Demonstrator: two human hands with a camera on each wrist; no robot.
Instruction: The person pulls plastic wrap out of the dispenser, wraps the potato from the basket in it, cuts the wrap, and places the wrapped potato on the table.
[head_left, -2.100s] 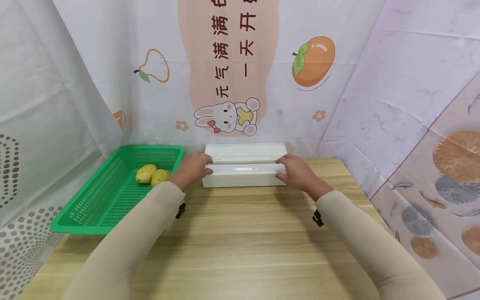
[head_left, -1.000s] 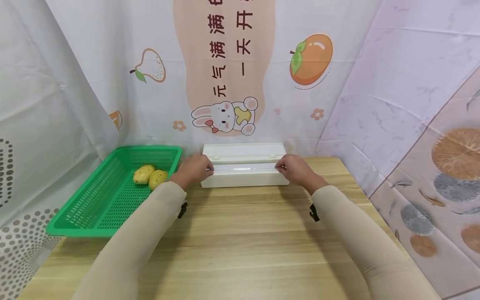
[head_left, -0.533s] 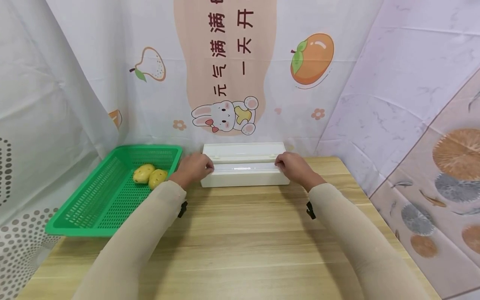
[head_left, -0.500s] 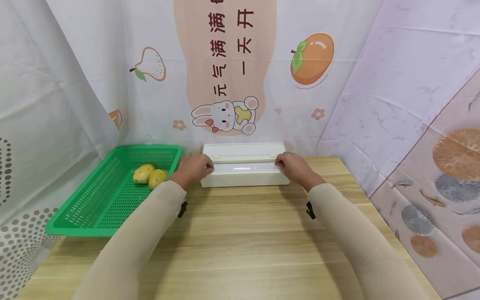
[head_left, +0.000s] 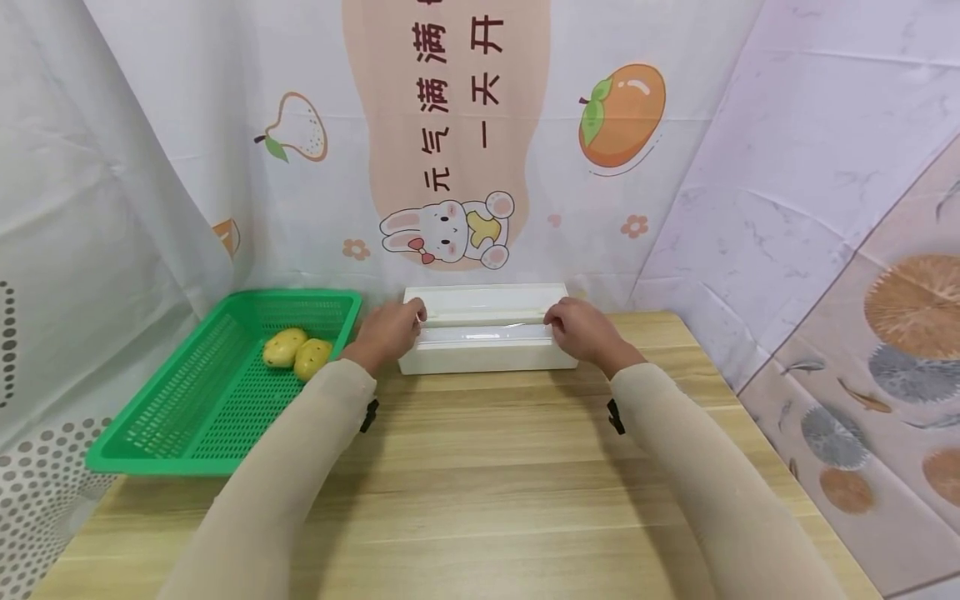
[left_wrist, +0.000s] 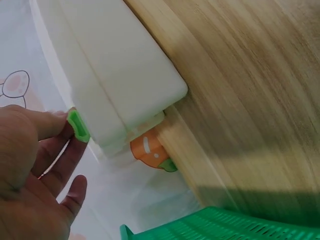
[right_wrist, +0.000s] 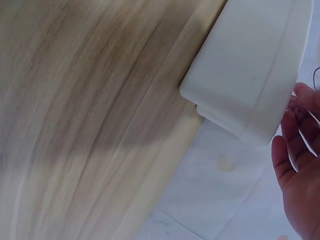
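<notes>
In the head view, a long white box [head_left: 487, 358], apparently a cling film dispenser, lies at the table's back with its lid [head_left: 483, 297] tipped back. Clear film [head_left: 483, 335] shines across the opening, one edge slightly lifted. My left hand [head_left: 392, 330] pinches at the film's left end. There, the left wrist view shows a small bright green piece [left_wrist: 78, 125] between thumb and fingers. My right hand [head_left: 587, 332] pinches the film at the other end; a clear wisp shows at its fingertips in the right wrist view. Film between the fingers is mostly hidden.
To the left stands a green plastic basket [head_left: 225, 392] holding two yellow mango-like fruits [head_left: 284, 347]. The wooden table [head_left: 480, 492] stretches in front of the box. A printed curtain [head_left: 322, 208] hangs close behind it.
Both hands began with fingers spread on the box's ends, then closed into pinches at the film. Now they have risen slightly toward the lid, and the film's edge lifts with them.
</notes>
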